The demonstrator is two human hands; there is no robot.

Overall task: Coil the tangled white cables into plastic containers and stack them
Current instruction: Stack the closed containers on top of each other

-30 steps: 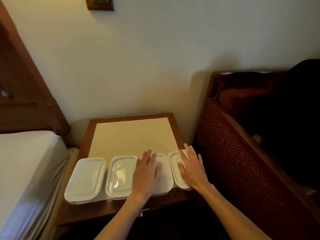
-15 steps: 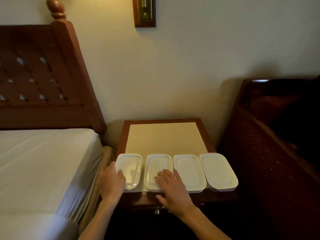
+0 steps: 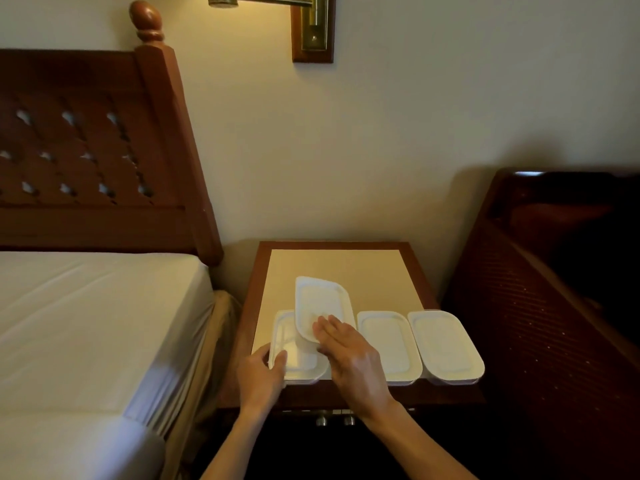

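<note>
A: The right hand (image 3: 349, 358) carries one lidded container (image 3: 322, 306) over the leftmost container (image 3: 294, 355), which stands on the nightstand (image 3: 332, 265). Its fingers lie on top of the near end. The thumb is hidden, but it is probably below the rim, so the hand is closed loosely on the box.

B: And the left hand (image 3: 261, 375)?

A: It is curled around the near left corner of the leftmost container and keeps it steady. It does not lift it.

B: How should the person do this step well?

A: The carried container is turned a little and tilted. It seems best to make it straight first, so that its edges line up with the lid below, and then to put it down flat. If it lands crooked, it may slide, because the lids look smooth.

B: How many containers are there?

A: Four, all with lids. One is in the air, one is under it, and two containers (image 3: 389, 344) stand side by side to the right, near the front edge.

B: And the white cables?

A: None can be seen. Whether they are inside the closed containers, it is not possible to tell.
</note>
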